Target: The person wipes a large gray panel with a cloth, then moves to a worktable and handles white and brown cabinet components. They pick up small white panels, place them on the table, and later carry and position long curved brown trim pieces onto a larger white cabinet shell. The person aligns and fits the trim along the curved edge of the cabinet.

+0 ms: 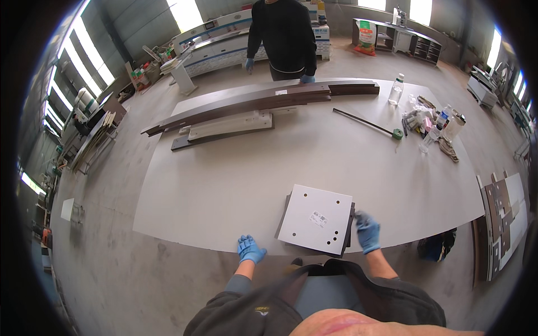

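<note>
Right hand (pixel 367 231) seemingly clamps the panel stack's (pixel 317 218) edge to steady it; left hand (pixel 250 248), fingers apart, rests flat on the surface (pixel 224 190).

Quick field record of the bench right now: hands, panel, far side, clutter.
left hand: blue glove, on the table edge, left of the panel stack
right hand: blue glove, at the stack's right edge
panel stack: white square panel on top, drilled holes, sticker
far side: long dark boards, a co-worker
clutter: bottles at right
</note>
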Action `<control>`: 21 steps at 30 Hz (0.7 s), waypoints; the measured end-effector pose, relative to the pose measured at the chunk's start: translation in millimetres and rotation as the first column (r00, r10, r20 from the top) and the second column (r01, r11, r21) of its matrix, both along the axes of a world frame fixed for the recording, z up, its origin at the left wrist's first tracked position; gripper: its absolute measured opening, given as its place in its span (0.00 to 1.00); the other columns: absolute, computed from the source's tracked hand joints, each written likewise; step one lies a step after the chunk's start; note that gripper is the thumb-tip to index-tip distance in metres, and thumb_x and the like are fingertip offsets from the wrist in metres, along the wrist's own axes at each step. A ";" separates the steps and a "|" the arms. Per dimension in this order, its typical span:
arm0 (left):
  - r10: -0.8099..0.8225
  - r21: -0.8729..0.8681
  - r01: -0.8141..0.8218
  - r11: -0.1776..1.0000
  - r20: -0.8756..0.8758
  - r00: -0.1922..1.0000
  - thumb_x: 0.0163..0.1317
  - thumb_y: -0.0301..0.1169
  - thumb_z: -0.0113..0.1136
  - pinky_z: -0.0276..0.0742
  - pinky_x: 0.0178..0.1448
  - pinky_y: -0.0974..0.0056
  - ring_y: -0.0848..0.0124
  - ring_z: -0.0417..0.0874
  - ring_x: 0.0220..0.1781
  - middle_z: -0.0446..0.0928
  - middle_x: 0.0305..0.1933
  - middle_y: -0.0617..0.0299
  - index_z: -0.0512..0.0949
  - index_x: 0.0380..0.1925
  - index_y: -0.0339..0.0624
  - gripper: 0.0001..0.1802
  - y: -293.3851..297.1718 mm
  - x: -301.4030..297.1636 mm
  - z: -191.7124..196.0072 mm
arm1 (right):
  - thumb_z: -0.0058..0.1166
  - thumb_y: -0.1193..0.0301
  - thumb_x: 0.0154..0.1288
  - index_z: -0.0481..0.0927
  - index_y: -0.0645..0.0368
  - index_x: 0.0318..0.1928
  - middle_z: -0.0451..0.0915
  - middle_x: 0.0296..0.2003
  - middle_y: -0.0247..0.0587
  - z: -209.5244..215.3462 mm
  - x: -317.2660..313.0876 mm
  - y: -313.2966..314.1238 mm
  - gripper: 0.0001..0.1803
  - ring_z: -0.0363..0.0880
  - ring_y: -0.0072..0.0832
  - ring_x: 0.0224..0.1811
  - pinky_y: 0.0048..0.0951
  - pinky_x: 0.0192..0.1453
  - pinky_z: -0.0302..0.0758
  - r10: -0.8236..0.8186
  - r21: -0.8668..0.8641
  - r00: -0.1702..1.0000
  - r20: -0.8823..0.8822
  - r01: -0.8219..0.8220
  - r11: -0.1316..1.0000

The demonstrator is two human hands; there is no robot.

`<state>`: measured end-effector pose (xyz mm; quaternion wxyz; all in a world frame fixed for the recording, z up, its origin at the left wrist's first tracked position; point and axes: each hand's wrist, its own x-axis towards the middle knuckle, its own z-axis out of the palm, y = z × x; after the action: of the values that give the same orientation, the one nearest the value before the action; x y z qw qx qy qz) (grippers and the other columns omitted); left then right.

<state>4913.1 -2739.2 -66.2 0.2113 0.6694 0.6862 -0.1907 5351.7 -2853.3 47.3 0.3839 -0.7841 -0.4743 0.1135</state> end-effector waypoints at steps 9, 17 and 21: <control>0.054 -0.038 -0.053 0.998 0.008 0.999 0.59 0.56 0.69 0.39 0.91 0.46 0.41 0.40 0.91 0.42 0.89 0.36 0.48 0.84 0.35 0.63 5.0 7.3 9.2 | 0.55 0.56 0.83 0.53 0.62 0.84 0.55 0.85 0.49 118.2 45.9 30.2 0.42 0.59 0.42 0.85 0.42 0.85 0.59 0.266 0.509 0.951 -0.156 -0.153 0.847; 0.031 -0.039 -0.031 0.999 0.002 1.000 0.60 0.60 0.69 0.39 0.91 0.46 0.41 0.39 0.91 0.40 0.90 0.36 0.45 0.85 0.35 0.66 4.5 3.1 0.8 | 0.57 0.68 0.70 0.69 0.71 0.75 0.71 0.76 0.57 97.8 -36.5 39.0 0.36 0.69 0.43 0.78 0.41 0.83 0.62 0.553 0.541 0.752 -0.358 -0.315 0.780; 0.031 -0.051 -0.032 0.998 -0.011 0.999 0.60 0.61 0.69 0.37 0.91 0.45 0.41 0.37 0.91 0.39 0.90 0.37 0.44 0.85 0.35 0.67 4.9 2.3 -2.7 | 0.55 0.71 0.69 0.73 0.69 0.74 0.75 0.73 0.53 109.7 -55.5 41.1 0.33 0.71 0.41 0.77 0.39 0.82 0.64 0.595 0.500 0.713 -0.371 -0.386 0.775</control>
<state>4915.4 -2734.2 -68.9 0.2276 0.6520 0.6926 -0.2083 5296.2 -2812.2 157.0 0.5965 -0.4744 -0.5624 0.3207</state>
